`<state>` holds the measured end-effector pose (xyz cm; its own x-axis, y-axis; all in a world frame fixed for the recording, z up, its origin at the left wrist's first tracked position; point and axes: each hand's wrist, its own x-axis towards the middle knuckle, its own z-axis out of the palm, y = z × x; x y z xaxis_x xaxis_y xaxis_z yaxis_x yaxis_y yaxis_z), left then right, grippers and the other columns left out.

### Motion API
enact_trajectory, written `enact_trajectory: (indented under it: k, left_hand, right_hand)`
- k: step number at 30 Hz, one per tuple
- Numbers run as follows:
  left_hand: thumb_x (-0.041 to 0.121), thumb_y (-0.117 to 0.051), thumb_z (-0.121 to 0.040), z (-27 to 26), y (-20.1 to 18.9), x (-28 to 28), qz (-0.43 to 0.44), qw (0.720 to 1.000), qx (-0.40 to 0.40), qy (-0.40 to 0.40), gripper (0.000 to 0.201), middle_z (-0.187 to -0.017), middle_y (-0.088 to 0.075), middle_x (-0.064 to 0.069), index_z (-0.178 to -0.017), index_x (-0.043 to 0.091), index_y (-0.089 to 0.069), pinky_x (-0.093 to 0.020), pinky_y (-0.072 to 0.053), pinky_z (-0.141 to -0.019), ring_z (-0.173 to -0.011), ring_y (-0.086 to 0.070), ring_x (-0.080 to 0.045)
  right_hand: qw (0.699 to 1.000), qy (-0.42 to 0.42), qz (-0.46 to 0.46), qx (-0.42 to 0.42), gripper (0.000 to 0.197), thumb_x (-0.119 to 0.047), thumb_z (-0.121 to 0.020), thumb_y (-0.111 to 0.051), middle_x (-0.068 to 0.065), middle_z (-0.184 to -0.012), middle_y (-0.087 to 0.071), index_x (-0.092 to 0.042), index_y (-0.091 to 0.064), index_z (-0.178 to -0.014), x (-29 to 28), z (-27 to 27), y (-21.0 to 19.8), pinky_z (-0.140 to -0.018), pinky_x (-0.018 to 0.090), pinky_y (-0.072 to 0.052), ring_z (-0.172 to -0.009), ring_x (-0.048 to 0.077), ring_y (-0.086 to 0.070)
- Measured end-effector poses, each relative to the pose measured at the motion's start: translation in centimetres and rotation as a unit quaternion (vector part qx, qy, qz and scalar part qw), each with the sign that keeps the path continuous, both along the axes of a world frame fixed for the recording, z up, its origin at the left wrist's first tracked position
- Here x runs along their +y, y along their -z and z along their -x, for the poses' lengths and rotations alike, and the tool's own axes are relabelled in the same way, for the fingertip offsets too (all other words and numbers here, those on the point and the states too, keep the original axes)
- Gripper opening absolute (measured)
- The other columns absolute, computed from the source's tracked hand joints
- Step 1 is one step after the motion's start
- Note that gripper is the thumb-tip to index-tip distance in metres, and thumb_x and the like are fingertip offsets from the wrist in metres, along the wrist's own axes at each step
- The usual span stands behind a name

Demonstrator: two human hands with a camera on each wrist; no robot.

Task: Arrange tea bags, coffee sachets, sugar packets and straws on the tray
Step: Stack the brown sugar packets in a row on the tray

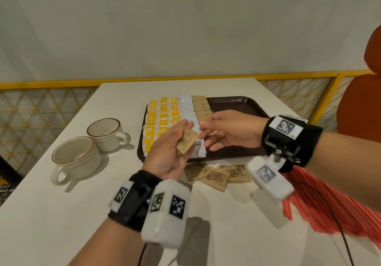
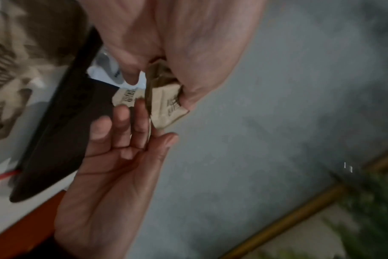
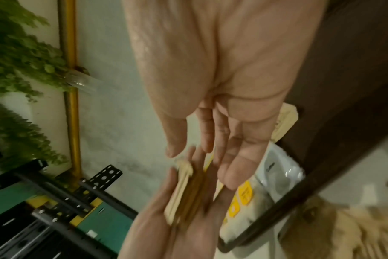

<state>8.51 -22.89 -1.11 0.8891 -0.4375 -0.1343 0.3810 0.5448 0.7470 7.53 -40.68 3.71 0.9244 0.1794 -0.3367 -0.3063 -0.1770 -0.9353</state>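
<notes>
Above the near edge of the brown tray (image 1: 237, 100), the left hand (image 1: 167, 152) grips a small stack of brown sugar packets (image 1: 186, 143) between thumb and curled fingers. The left wrist view shows the packets creased under the thumb. The right hand (image 1: 231, 130) sits just beside the stack, palm turned up, fingers straight and relaxed, holding nothing; its fingertips (image 1: 203, 124) are near the packet edge, and contact cannot be confirmed.

On the tray, three columns of yellow-labelled tea bags (image 1: 161, 121) fill the left side. A column of white sachets (image 1: 188, 111) lies next to them, followed by a column of brown packets (image 1: 201, 105). The right part of the tray is bare.

Loose sugar packets (image 1: 216, 178) lie on the white table (image 1: 61, 214) just in front of the tray. Red straws (image 1: 321, 204) lie at the right. Two cups (image 1: 90, 148) stand left of the tray.
</notes>
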Motion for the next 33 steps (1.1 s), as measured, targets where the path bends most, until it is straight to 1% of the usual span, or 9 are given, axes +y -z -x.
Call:
enact_trajectory:
  k: [7, 9, 12, 17, 19, 21, 26, 30, 33]
  left_hand:
    - [0.023, -0.038, -0.103, -2.7, -2.4, -3.9, -0.222, 0.954, -0.181, 0.089, 0.029, -0.118, -0.064, -0.004, -0.126, 0.019, -0.055, -0.034, -0.046, -0.1, -0.11, -0.061, -0.018]
    - [0.027, -0.044, -0.1, -4.3, -2.8, -4.2, -0.312, 0.912, -0.236, 0.123, 0.027, -0.11, -0.067, -0.004, -0.121, 0.019, -0.06, -0.033, -0.049, -0.096, -0.102, -0.063, -0.017]
    - [0.018, -0.06, -0.093, -6.8, -3.9, -4.5, -0.422, 0.847, -0.293, 0.138, 0.018, -0.081, -0.066, -0.002, -0.107, 0.01, -0.069, -0.022, -0.054, -0.072, -0.073, -0.061, -0.01]
    - [0.007, -0.064, -0.089, -10.2, -5.1, -6.8, -0.558, 0.718, -0.363, 0.202, 0.007, -0.074, -0.065, -0.001, -0.086, 0.01, -0.069, -0.017, -0.054, -0.065, -0.067, -0.061, -0.007]
    - [0.004, -0.063, -0.088, -11.3, -5.2, -7.8, -0.596, 0.666, -0.389, 0.221, 0.009, -0.073, -0.064, 0.001, -0.091, 0.008, -0.07, -0.013, -0.053, -0.059, -0.063, -0.06, -0.004]
    - [0.003, -0.063, -0.088, -12.1, -5.4, -8.5, -0.617, 0.63, -0.41, 0.232, 0.014, -0.073, -0.063, 0.002, -0.099, 0.008, -0.07, -0.014, -0.052, -0.06, -0.059, -0.059, -0.002]
    - [0.0, -0.061, -0.088, -13.8, -5.1, -8.8, -0.636, 0.598, -0.421, 0.247, 0.02, -0.081, -0.065, 0.002, -0.1, 0.013, -0.071, -0.013, -0.051, -0.061, -0.072, -0.06, -0.007]
    - [0.008, -0.067, -0.086, -14.4, -4.3, -8.9, -0.646, 0.578, -0.435, 0.246, 0.011, -0.082, -0.067, -0.001, -0.095, 0.013, -0.071, -0.006, -0.044, -0.05, -0.064, -0.06, -0.001]
    - [0.015, -0.068, -0.086, -14.8, -3.8, -9.1, -0.659, 0.538, -0.467, 0.24, 0.013, -0.088, -0.067, 0.001, -0.098, 0.012, -0.072, -0.011, -0.042, -0.061, -0.073, -0.058, -0.005]
  right_hand:
    - [0.995, 0.057, -0.066, -0.037, 0.007, -0.007, -0.094, -0.055, 0.01, -0.089, -0.069, -0.012, -0.06, -0.093, -0.7, 1.2, 0.0, -0.068, 0.021, -0.058, -0.076, 0.016, -0.067]
    - [0.992, 0.096, -0.07, -0.031, 0.007, -0.006, -0.094, -0.055, 0.011, -0.091, -0.07, -0.011, -0.059, -0.097, -1.9, 0.8, 0.3, -0.069, 0.024, -0.058, -0.079, 0.017, -0.068]
    - [0.987, 0.152, -0.041, -0.024, 0.006, -0.008, -0.094, -0.057, 0.008, -0.09, -0.071, -0.013, -0.058, -0.097, -3.3, 0.0, 1.2, -0.067, 0.023, -0.056, -0.076, 0.014, -0.067]
    - [0.979, 0.189, 0.065, -0.038, 0.006, -0.01, -0.091, -0.063, 0.01, -0.093, -0.07, -0.014, -0.06, -0.087, -4.1, -2.4, 3.3, -0.067, 0.022, -0.045, -0.083, 0.018, -0.066]
    - [0.973, 0.179, 0.14, -0.034, 0.008, -0.02, -0.085, -0.07, 0.017, -0.102, -0.072, -0.015, -0.064, -0.083, -4.5, -3.6, 4.3, -0.075, 0.031, -0.044, -0.098, 0.029, -0.068]
    - [0.968, 0.178, 0.174, -0.03, 0.013, -0.024, -0.081, -0.074, 0.021, -0.104, -0.07, -0.014, -0.066, -0.082, -5.0, -4.8, 5.2, -0.075, 0.036, -0.044, -0.091, 0.029, -0.067]
    - [0.972, 0.179, 0.151, -0.034, 0.006, -0.014, -0.085, -0.071, 0.02, -0.108, -0.069, -0.011, -0.066, -0.085, -5.1, -5.9, 5.8, -0.08, 0.035, -0.051, -0.091, 0.025, -0.066]
    - [0.979, 0.165, 0.12, -0.022, 0.007, -0.007, -0.087, -0.067, 0.016, -0.103, -0.07, -0.013, -0.065, -0.083, -5.4, -6.2, 6.2, -0.068, 0.024, -0.051, -0.088, 0.019, -0.063]
    - [0.98, 0.157, 0.123, -0.026, 0.011, -0.003, -0.087, -0.066, 0.014, -0.096, -0.069, -0.012, -0.065, -0.08, -5.4, -6.4, 6.7, -0.067, 0.023, -0.053, -0.086, 0.02, -0.064]
